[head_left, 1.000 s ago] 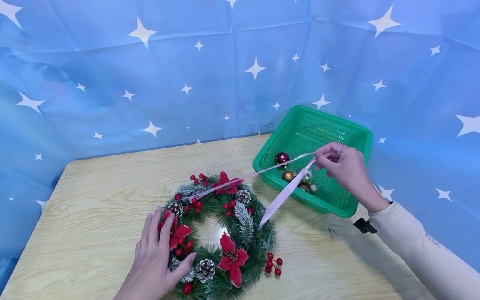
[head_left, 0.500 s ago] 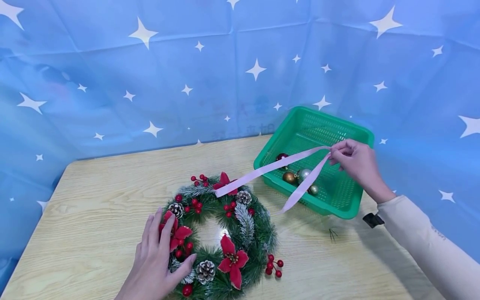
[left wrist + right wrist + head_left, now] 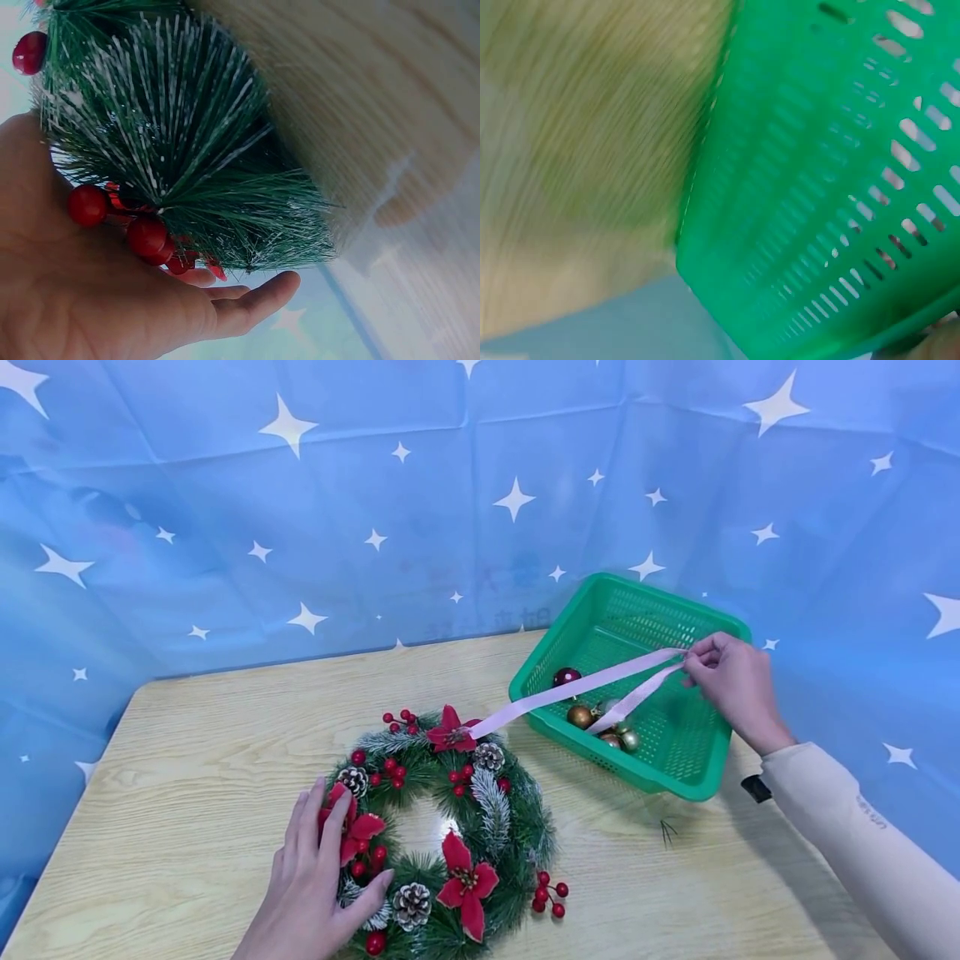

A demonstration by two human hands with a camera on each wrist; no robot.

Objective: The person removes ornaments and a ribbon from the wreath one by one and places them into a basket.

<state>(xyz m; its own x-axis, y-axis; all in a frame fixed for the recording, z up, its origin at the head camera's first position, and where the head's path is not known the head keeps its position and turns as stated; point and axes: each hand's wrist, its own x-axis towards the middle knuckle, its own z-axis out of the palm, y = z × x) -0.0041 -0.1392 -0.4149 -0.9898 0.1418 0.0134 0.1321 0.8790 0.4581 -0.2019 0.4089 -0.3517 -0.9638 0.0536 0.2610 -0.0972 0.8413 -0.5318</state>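
A green wreath (image 3: 517,835) with red poinsettias, pine cones and berries lies flat on the table. My left hand (image 3: 307,872) rests on its left side, fingers fairly straight and thumb spread. In the left wrist view, red berries (image 3: 146,236) lie by the palm beneath frosted needles (image 3: 172,120). My right hand (image 3: 731,685) pinches a pale pink ribbon (image 3: 577,686) over the green basket (image 3: 637,772). One strand stretches to the wreath's top poinsettia (image 3: 450,731); a shorter one hangs over the basket. The right wrist view shows mostly the basket's slotted wall (image 3: 780,187).
Several baubles, including a dark red one (image 3: 567,677) and a gold one (image 3: 580,717), sit in the basket. A berry sprig (image 3: 550,895) sticks out at the wreath's right edge. Loose needles (image 3: 667,832) lie on the table (image 3: 202,777). A blue starry cloth (image 3: 420,485) hangs behind.
My right hand has moved right, drawing the ribbon across and off much of the wreath. Its shorter strand has swung over the basket. The left hand and wreath have stayed put.
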